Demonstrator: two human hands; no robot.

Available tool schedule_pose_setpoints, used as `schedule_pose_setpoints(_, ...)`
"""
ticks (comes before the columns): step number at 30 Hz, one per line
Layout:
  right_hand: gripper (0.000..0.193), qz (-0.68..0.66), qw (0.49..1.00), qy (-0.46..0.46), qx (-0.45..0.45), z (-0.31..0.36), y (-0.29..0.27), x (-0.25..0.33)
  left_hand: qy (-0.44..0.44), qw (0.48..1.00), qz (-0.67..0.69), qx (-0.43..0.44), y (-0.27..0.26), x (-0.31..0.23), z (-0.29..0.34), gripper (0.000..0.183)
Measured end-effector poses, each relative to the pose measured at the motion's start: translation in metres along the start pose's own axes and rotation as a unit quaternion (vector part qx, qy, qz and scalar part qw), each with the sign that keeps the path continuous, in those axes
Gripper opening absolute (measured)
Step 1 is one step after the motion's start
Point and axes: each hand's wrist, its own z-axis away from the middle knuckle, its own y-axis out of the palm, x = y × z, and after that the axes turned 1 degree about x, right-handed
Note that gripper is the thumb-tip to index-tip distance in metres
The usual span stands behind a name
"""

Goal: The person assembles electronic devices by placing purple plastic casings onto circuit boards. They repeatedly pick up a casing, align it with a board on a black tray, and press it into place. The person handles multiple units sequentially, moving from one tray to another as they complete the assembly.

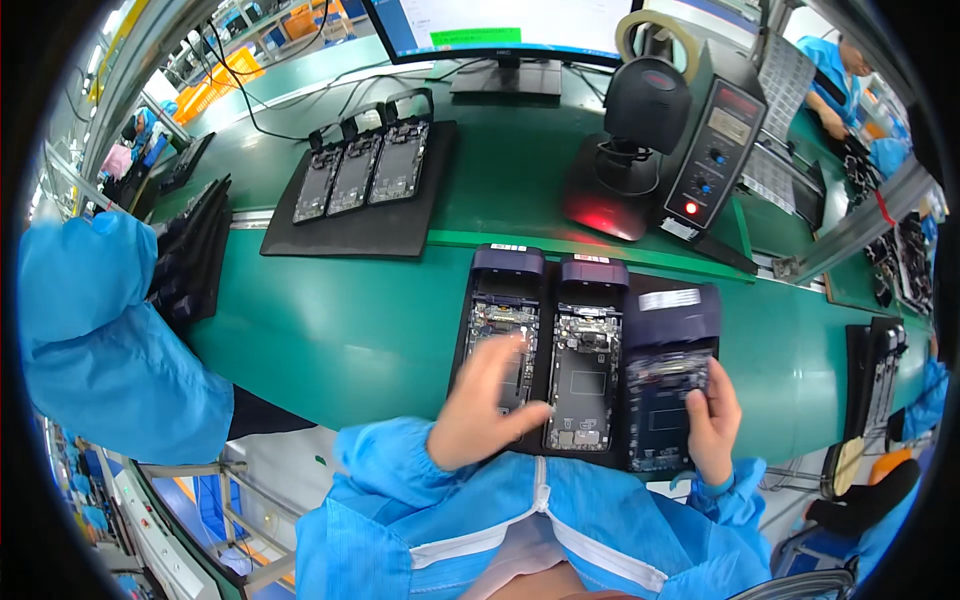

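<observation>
Three opened handheld devices with bare circuit boards lie side by side on a black mat [600, 458] in front of me. My left hand [475, 410] hovers over the left device [505, 318], slightly blurred, thumb and fingers apart, holding nothing I can see; it covers part of that device. Between my hands rests the middle device [583, 375], its dark top cover folded back. My right hand [714, 425] grips the right edge of the right device [658, 420], thumb on top. That device sits slightly tilted, with a white label on its purple-black top part.
Behind stand a scanner on a stand [645, 110], a control box with dials [715, 140] and a monitor [510, 30]. Three more opened devices [355, 170] lie on a black board [340, 238]. A person's blue sleeve [120, 350] reaches in at left, near stacked black sheets [195, 250].
</observation>
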Motion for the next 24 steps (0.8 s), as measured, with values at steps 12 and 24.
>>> schedule_pose_setpoints(12,0.039,0.009,0.973,0.134,-0.186,0.009,-0.017,-0.041,-0.126,0.953,-0.262,-0.087,-0.016,0.053,0.021,0.062)
schedule_pose_setpoints(24,0.035,0.061,0.973,0.086,-0.204,0.003,-0.008,-0.033,-0.107,0.958,-0.241,-0.115,-0.017,0.053,0.01,0.057)
